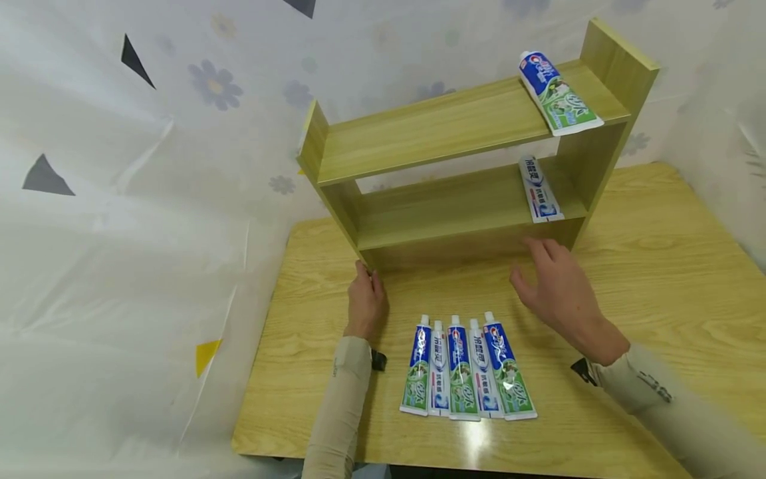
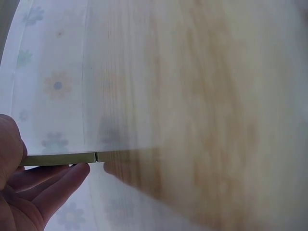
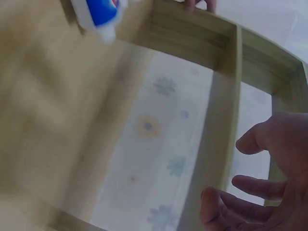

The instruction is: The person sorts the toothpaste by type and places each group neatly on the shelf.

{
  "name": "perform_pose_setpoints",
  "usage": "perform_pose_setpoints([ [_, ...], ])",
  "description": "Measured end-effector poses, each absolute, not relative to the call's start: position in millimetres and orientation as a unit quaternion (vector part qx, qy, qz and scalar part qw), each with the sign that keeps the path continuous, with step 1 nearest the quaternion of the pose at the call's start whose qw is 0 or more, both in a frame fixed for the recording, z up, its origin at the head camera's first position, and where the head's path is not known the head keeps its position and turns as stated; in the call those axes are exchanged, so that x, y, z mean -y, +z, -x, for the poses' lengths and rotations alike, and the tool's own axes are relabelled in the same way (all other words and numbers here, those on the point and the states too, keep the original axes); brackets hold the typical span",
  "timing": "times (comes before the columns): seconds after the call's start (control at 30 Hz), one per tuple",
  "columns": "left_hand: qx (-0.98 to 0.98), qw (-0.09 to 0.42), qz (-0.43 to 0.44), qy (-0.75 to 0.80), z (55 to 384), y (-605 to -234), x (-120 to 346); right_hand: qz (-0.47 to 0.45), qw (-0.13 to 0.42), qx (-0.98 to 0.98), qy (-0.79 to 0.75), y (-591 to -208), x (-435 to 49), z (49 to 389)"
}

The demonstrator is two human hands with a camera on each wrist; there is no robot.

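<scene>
**Handling check**

Pinching two-tier wooden shelf at lower end of left side panel with left hand; holding nothing in loosely spread right hand near opposite end. Located on table, beyond five toothpaste tubes. Likely rigid, light; best held by both sides. For tubes: probably soft, slick; grip mid-body.

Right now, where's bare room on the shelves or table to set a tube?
Free: upper shelf, from the left side panel to the upper tube; lower shelf, from that panel to the lower tube; table, right of the right hand. Crowded: mid-front table, with a row of five tubes packed close.
</scene>
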State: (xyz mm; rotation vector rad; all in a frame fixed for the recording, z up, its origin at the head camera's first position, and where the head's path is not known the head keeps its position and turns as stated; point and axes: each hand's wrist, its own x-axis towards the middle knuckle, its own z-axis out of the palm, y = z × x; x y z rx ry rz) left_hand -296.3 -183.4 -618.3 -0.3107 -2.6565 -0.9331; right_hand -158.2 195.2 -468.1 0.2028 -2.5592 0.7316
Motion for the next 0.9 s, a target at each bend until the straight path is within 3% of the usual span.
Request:
perform_pose_setpoints([
  [0.5,0.933,0.168,0.114,-0.298,302.5,-630.3,186.3,-0.069,0.051,0.961,0.264,-518.5,-161.3,124.5],
  [0.9,0.935,0.174,0.111,-0.288,303.7,-632.9,187.3,-0.069,0.015,0.960,0.272,-538.2,-147.5,109.5],
])
